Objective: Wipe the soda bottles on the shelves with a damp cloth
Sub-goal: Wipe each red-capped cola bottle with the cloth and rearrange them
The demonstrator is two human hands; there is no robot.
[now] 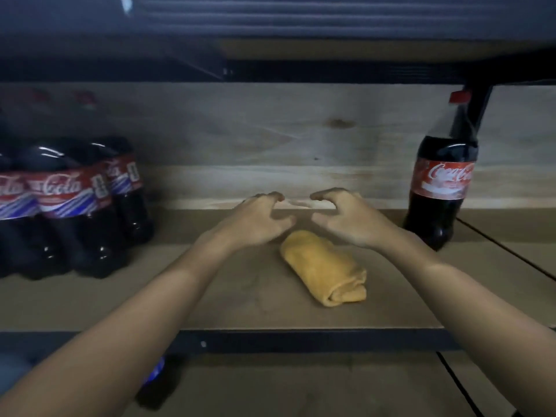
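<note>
A brown shelf (270,308) spans the frame, backed by a pale wooden panel (270,139) with a dark knot near its middle and edged in front by a dark metal rail (301,341). A second board shows below the rail, and the dark underside of a higher shelf (331,22) fills the top of the view.

At the left, a cluster of cola bottles (75,206) stands upright and packed close together, their red labels facing forward; the exact count cannot be told because the group runs off the frame edge. Well apart from them, at the right, a single cola bottle (442,188) stands upright near the back panel, its red cap uppermost and its label toward the camera.

Two bare forearms reach in from the lower corners toward the middle of the shelf. The left hand (255,218) and the right hand (346,218) hover side by side, palms down, fingers spread and curled toward each other, both empty and gripping nothing.

Just in front of the hands and between the wrists lies a rolled yellow cloth (325,269), resting on the shelf. Its long axis runs diagonally, from the far end near the left hand's heel down to the near right, where the folded end layers show. Neither hand clearly touches it.
</note>
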